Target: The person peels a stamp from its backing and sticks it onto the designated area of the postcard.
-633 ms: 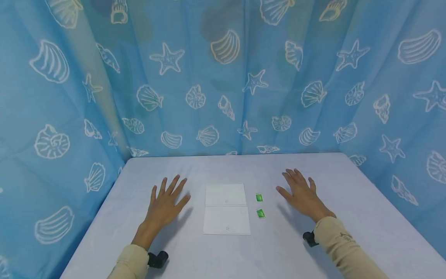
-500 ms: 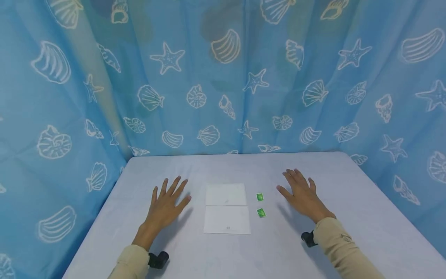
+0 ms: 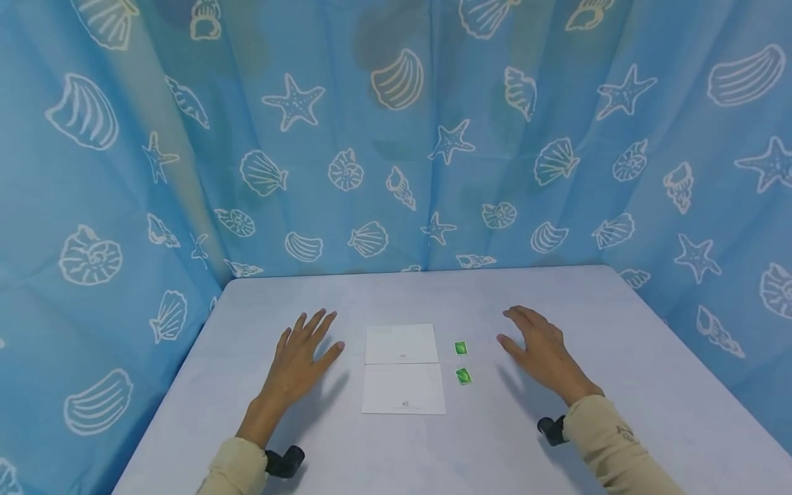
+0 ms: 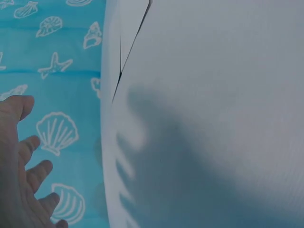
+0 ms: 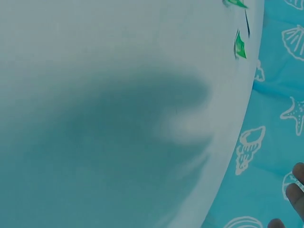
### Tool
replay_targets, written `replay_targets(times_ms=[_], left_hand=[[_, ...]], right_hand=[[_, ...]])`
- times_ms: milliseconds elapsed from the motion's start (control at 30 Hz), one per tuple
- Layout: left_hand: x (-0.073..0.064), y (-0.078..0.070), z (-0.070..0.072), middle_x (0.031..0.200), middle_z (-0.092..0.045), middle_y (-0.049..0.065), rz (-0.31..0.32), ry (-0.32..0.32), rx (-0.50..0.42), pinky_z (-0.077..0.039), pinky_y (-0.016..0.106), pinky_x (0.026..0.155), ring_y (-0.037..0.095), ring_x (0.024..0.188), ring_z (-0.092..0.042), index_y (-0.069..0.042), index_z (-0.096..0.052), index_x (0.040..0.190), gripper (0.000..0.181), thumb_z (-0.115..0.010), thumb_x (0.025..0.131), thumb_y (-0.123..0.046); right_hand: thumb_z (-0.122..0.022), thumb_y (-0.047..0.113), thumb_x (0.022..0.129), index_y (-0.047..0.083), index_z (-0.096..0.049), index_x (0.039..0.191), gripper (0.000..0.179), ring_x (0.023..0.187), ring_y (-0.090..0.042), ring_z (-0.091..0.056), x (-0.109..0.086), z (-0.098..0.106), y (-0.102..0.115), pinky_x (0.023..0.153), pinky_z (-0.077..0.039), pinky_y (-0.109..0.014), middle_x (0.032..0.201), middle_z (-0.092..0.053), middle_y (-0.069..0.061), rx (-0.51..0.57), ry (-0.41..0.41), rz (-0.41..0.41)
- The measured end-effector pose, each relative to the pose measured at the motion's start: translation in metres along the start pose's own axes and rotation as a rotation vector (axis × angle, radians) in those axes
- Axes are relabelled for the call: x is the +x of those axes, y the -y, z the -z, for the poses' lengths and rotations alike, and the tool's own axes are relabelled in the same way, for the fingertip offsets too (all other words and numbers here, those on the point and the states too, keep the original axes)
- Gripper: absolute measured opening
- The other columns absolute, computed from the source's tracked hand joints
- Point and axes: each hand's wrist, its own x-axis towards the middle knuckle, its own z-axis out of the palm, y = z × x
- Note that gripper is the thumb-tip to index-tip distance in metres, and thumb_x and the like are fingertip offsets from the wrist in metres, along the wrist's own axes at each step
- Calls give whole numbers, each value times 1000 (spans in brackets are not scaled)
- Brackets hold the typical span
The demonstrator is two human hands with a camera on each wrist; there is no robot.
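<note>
Two white paper rectangles, like envelopes, lie edge to edge in the middle of the table in the head view: a far one (image 3: 401, 342) and a near one (image 3: 402, 390), each with a small grey mark. Just right of them are two small green stamps with white borders, a far stamp (image 3: 460, 348) and a near stamp (image 3: 463, 376). My left hand (image 3: 295, 364) hovers over the table left of the papers, fingers extended and holding nothing. Right of the stamps my right hand (image 3: 544, 354) is also raised, empty, its fingers gently bent. Their shadows fall on the cloth beneath.
A white cloth covers the table (image 3: 495, 447). Behind it and along both sides hangs a blue curtain (image 3: 371, 172) with white shells and starfish. A black wrist camera (image 3: 284, 462) sits under the left cuff, another wrist camera (image 3: 552, 430) under the right.
The fingers of both hands have drawn a little closer together, the right hand's bending slightly more. Both hands shifted very slightly; papers and stamps stay in place.
</note>
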Motion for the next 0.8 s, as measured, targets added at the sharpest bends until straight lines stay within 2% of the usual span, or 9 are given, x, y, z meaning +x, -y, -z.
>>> replay_targets(times_ms=[367,567,800], left_hand=[[-5,-7,-7,157,-38,10,2,-40,-111,-20,61,115,36,147,-26,-19,-41,154,64,-53,100,-52],[-8,-10,-10,153,-44,11,14,-57,-224,-26,61,113,33,143,-35,-21,-46,151,62,-54,99,-54],[-8,-13,-15,150,-48,6,-11,-96,-373,-34,56,111,29,140,-41,-24,-48,149,56,-62,99,-43]], right_hand=[[-66,22,98,1,-54,136,46,132,-43,-41,-19,-2,7,104,-31,-67,142,-46,-23,79,-19,-68],[-67,24,97,3,-56,136,46,128,-42,-46,-28,-4,12,101,-41,-62,138,-48,-20,139,-24,-120],[-69,21,96,4,-59,133,42,121,-38,-53,-34,-9,17,98,-45,-59,128,-54,-16,170,-41,-116]])
